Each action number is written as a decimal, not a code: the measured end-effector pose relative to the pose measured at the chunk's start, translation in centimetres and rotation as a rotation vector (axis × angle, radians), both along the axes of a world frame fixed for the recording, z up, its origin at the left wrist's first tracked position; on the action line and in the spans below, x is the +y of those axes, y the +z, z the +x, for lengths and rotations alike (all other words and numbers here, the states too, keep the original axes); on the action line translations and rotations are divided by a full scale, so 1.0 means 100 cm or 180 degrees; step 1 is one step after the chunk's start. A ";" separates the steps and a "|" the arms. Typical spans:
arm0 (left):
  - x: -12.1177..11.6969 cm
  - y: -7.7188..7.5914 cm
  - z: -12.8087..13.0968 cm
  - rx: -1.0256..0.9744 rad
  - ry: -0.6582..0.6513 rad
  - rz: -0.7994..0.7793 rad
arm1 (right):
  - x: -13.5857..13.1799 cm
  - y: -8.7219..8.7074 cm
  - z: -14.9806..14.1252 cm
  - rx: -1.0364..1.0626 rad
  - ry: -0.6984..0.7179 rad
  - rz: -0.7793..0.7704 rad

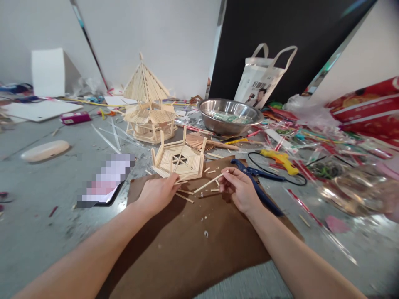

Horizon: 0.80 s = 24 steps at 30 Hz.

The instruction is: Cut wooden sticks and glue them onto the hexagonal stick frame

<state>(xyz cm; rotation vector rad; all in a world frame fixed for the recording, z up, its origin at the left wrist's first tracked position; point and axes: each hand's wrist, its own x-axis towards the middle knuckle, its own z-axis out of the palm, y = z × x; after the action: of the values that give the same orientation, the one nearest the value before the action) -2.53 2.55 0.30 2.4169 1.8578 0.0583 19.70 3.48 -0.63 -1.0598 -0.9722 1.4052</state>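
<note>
Between the thumb and fingers of my right hand is a thin wooden stick, slanting down to the left above the brown sheet. My left hand is closed at the near edge of a hexagonal stick frame with upright corner posts and a spoked opening in its floor. Whether those fingers grip the frame or a stick is hidden. Loose short sticks lie beside the left fingertips. Blue-handled pliers lie just right of my right hand.
Behind the frame stands a stick pavilion with a pointed roof. A metal bowl, a yellow glue gun with a cord, and a white bag are to the right. A phone and white oval case lie left.
</note>
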 end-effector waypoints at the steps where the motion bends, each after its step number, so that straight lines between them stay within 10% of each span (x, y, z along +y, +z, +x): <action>1: -0.001 0.001 0.001 -0.0176 0.0056 0.0013 | -0.001 0.000 -0.001 0.0005 0.0058 -0.0040; 7: -0.014 0.008 0.013 -0.2010 -0.0143 -0.0176 | -0.007 0.002 -0.006 0.0096 0.0521 -0.0153; 12: -0.021 0.001 0.027 -0.2977 -0.0080 -0.1403 | -0.011 0.004 -0.015 0.0041 0.0790 -0.0296; 24: -0.020 -0.002 0.025 -0.2724 -0.0624 -0.1546 | -0.016 0.003 -0.022 0.0210 0.0957 -0.0223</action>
<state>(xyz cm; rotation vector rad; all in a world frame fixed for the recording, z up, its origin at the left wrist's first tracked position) -0.08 0.57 0.14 1.7908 1.0869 0.4776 17.46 1.88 -0.29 -0.9388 -1.0727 1.7194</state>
